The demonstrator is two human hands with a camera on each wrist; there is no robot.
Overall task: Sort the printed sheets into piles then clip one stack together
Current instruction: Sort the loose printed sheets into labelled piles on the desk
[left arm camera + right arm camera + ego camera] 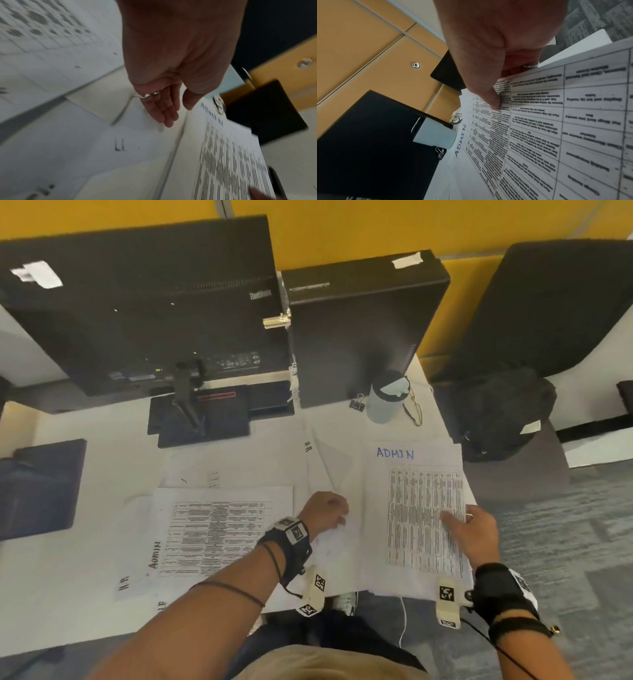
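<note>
Printed sheets cover the white desk [102, 460]. On the right a sheet with a table, headed ADMIN [418, 508] [539, 128] [228, 155], is tilted up off the desk. My right hand [457, 517] [500, 97] pinches its right edge, thumb on top and fingers beneath. My left hand [337, 515] [178, 116] hovers over blank white sheets [137, 135] just left of it, fingers straight and holding nothing. A second ADMIN sheet [219, 532] lies flat on the left. Sheets marked HR [123, 582] peek out near the front edge. A black binder clip [357, 402] [440, 152] lies at the back.
A monitor [137, 313] and a black computer case [359, 330] stand at the back. A pale bottle [387, 398] [435, 134] and glasses [412, 409] sit beside the clip. A black backpack [503, 412] rests on a chair to the right.
</note>
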